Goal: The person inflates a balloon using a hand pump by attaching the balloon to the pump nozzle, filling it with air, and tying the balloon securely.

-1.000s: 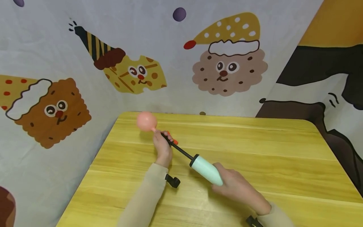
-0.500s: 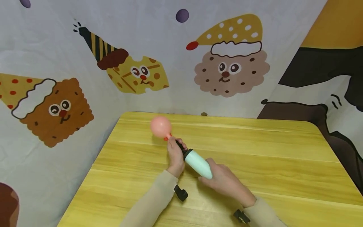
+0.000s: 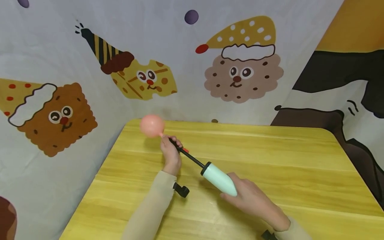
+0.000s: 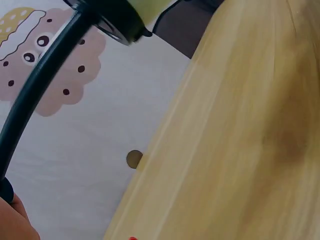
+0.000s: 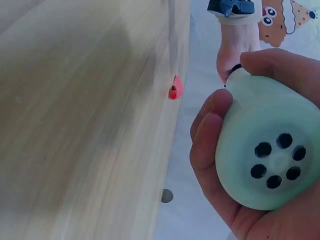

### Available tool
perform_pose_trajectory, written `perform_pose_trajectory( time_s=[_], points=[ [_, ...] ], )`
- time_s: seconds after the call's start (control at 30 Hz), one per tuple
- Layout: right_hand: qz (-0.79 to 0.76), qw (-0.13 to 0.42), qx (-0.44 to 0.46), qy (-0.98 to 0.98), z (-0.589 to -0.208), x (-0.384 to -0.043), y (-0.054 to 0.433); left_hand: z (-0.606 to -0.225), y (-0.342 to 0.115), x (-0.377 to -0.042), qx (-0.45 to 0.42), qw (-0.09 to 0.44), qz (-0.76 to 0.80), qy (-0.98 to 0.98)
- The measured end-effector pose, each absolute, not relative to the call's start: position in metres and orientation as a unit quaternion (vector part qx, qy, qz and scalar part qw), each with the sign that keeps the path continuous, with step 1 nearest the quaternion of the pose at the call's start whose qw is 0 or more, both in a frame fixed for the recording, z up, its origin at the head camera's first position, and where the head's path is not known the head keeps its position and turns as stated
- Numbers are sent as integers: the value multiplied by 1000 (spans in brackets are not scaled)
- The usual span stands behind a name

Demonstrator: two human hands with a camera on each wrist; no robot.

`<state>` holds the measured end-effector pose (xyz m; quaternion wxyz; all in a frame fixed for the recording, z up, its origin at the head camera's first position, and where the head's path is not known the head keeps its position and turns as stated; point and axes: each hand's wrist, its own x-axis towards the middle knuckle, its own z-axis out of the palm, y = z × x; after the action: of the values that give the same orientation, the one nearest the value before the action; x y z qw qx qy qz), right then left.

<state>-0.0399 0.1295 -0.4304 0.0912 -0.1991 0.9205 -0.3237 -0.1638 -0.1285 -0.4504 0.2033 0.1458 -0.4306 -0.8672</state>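
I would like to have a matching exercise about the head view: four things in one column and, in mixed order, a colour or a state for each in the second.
Column one
1. balloon
2. left hand
3. right hand
4. table

Column two
A. wrapped round the pale green pump
B. yellow, with wood grain
C. pink and round
D. grips just behind the balloon

Right pairs: 1-C, 2-D, 3-A, 4-B
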Motion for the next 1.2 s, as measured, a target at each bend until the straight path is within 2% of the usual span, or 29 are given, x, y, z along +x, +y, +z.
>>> perform_pose_trajectory(
  time_s=[0.23,0.63,0.83,1.0,1.2],
  points=[
    [-313,95,-185,926,-438,-44,118,-460,-111,-151,149,199,-869,-427],
    [-332,109,-148,925,-434,-58,101,-464,-71,-138,142,156,-864,-457],
    [-350,109,-150,918,-433,-56,106,-456,-84,-152,121,168,-866,-456],
    [-344,111,-171,917,-431,-45,124,-450,-110,-163,135,192,-877,-419],
    [-342,122,-189,912,-432,-35,139,-451,-126,-163,135,194,-884,-403]
  ],
)
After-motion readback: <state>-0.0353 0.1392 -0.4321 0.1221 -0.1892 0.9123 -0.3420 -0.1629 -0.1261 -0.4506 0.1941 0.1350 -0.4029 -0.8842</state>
